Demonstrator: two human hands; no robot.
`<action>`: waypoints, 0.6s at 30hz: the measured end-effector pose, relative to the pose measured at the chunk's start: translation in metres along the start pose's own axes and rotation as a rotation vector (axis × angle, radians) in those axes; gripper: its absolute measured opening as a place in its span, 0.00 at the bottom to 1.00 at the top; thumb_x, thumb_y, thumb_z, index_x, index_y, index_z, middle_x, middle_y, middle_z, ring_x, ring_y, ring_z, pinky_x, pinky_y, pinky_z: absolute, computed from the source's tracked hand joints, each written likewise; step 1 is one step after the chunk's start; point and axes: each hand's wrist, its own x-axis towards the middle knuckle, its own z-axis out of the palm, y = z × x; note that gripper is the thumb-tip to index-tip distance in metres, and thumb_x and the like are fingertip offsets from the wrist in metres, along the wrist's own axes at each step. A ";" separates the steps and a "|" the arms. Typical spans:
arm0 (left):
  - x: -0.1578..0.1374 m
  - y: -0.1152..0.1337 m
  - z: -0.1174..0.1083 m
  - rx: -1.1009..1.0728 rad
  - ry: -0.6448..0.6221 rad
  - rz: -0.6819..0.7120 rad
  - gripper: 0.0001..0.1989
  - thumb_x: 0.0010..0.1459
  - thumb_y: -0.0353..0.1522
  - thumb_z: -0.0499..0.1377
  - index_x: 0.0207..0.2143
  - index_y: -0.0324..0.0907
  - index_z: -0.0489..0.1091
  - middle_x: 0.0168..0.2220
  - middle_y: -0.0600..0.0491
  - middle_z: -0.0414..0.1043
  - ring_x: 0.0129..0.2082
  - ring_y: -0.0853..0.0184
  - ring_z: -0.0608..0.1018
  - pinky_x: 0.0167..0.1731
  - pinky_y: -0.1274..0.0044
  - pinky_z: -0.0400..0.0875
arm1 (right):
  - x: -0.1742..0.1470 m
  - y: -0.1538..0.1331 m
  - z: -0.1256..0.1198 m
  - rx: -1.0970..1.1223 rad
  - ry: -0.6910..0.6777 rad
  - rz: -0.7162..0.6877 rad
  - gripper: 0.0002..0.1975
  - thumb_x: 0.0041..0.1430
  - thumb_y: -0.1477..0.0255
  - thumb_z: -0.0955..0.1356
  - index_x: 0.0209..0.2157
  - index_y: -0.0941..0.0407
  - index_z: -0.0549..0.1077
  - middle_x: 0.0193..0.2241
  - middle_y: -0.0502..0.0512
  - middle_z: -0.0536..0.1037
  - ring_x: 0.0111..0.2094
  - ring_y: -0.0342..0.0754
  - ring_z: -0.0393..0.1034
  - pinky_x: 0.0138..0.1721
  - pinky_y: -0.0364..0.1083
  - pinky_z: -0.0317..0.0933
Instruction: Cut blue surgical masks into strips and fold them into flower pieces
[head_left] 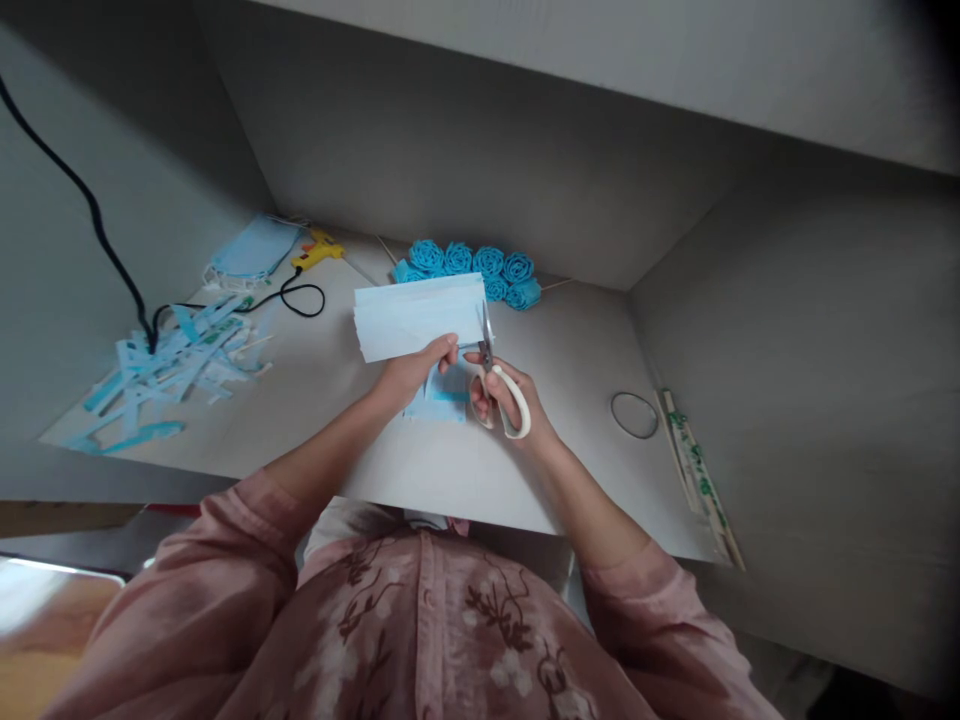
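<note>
My left hand (420, 372) is closed on the lower edge of a pale blue face mask (420, 312), held up flat above the table. In my right hand (517, 395) are scissors (512, 402) with cream handles. Their blades point upward along the mask's right end. Under my hands, light blue mask pieces (448, 395) lie on the table. Behind the held mask sits a group of blue rolled flowers (489, 262), the lower ones partly hidden by it.
Cut blue and white strips (180, 360) are heaped at the left. Beyond them lie a stack of masks (255, 247) and a yellow glue gun (321, 250) with a black cord. A wire ring (634, 414) and thin sticks (697, 470) rest at the right. Grey panels enclose the table.
</note>
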 end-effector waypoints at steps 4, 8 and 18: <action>0.000 -0.002 0.000 -0.058 -0.022 -0.018 0.21 0.55 0.48 0.56 0.20 0.43 0.64 0.19 0.57 0.59 0.25 0.68 0.64 0.37 0.73 0.62 | -0.001 -0.001 0.002 0.006 0.024 0.006 0.32 0.51 0.51 0.72 0.51 0.58 0.72 0.22 0.46 0.71 0.17 0.38 0.61 0.16 0.40 0.55; 0.000 -0.003 0.000 -0.068 -0.027 -0.021 0.21 0.56 0.48 0.56 0.20 0.42 0.64 0.19 0.58 0.59 0.25 0.68 0.64 0.37 0.73 0.62 | -0.001 -0.002 0.004 0.005 0.035 0.008 0.32 0.50 0.51 0.72 0.51 0.59 0.72 0.21 0.45 0.70 0.16 0.37 0.60 0.14 0.39 0.54; 0.001 -0.008 0.000 -0.084 -0.032 -0.019 0.21 0.57 0.48 0.56 0.21 0.42 0.65 0.19 0.58 0.60 0.25 0.68 0.65 0.37 0.73 0.62 | -0.001 0.000 0.005 0.004 0.051 0.006 0.31 0.51 0.52 0.72 0.51 0.59 0.73 0.20 0.45 0.70 0.16 0.36 0.60 0.15 0.39 0.54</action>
